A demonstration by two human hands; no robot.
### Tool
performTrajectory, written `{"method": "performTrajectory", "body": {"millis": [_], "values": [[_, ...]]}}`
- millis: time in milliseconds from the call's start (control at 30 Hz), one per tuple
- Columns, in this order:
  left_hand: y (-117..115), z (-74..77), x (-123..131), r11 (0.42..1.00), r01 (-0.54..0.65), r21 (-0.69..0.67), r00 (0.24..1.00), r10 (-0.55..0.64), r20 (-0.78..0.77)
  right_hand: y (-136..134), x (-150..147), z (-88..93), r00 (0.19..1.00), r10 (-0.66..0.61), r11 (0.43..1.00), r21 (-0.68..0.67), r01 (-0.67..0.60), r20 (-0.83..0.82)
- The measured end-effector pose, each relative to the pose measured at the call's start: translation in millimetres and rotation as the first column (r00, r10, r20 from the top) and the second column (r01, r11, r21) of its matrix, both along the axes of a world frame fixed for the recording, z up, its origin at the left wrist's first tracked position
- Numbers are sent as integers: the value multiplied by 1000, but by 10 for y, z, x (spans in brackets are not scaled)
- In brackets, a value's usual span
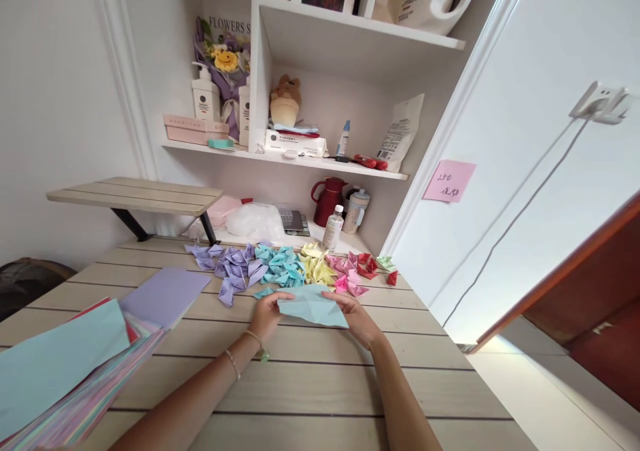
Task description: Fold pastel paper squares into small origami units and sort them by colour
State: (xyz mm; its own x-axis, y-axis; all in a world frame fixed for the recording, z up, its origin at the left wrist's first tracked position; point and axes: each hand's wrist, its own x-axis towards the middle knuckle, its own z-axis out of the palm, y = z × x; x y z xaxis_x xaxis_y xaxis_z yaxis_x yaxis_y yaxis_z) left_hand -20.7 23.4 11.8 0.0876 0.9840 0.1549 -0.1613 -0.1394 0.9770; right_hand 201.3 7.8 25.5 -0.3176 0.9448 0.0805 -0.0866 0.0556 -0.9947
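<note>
A light blue sheet of paper (313,306) with faint creases is held up just above the table, between both hands. My left hand (267,315) pinches its left edge, and its wrist wears two bracelets. On the opposite side my right hand (354,316) grips the upper right edge, thumb and fingers closed on it. Just beyond the sheet lie folded paper pieces in colour groups: purple (235,264), blue (283,265), yellow (317,265), pink (347,269), red (367,265) and a few green (385,263).
A thick stack of coloured paper (65,364) and purple sheets (167,294) cover the table's left side. Behind stand a small raised shelf (135,193), a clear bottle (333,229), a red jug (329,201) and a cup (356,211). A pink note (449,181) sticks to the wall.
</note>
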Motion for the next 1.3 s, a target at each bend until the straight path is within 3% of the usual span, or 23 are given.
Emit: {"method": "performTrajectory", "body": {"millis": [133, 367, 533, 800, 1000, 1133, 1233, 1300], "values": [[-8, 3, 35, 994, 46, -103, 997, -40, 62, 74, -46, -105, 998, -53, 995, 83, 51, 17], [-1, -39, 39, 991, 109, -83, 993, -105, 60, 118, -66, -171, 977, -199, 970, 155, 185, 80], [54, -129, 38, 995, -12, -103, 995, 23, 99, 149, -125, -206, 950, -286, 951, 163, 264, 126], [65, -88, 44, 973, -211, -90, 928, 228, 295, 139, -338, -241, 954, -279, 942, 163, 294, -110], [58, -77, 51, 997, -7, -79, 972, 25, 234, 84, -460, -268, 976, -201, 948, 234, 216, -88], [59, -97, 47, 994, -52, -91, 973, 71, 221, 75, -509, -312, 988, -134, 947, 303, 105, 77], [72, -117, 34, 996, -21, -92, 979, 40, 201, 98, -500, -333, 953, -213, 919, 375, 121, 214], [84, -128, 26, 996, -6, -89, 982, 23, 190, 119, -481, -336, 949, -248, 901, 406, 152, 195]]}}
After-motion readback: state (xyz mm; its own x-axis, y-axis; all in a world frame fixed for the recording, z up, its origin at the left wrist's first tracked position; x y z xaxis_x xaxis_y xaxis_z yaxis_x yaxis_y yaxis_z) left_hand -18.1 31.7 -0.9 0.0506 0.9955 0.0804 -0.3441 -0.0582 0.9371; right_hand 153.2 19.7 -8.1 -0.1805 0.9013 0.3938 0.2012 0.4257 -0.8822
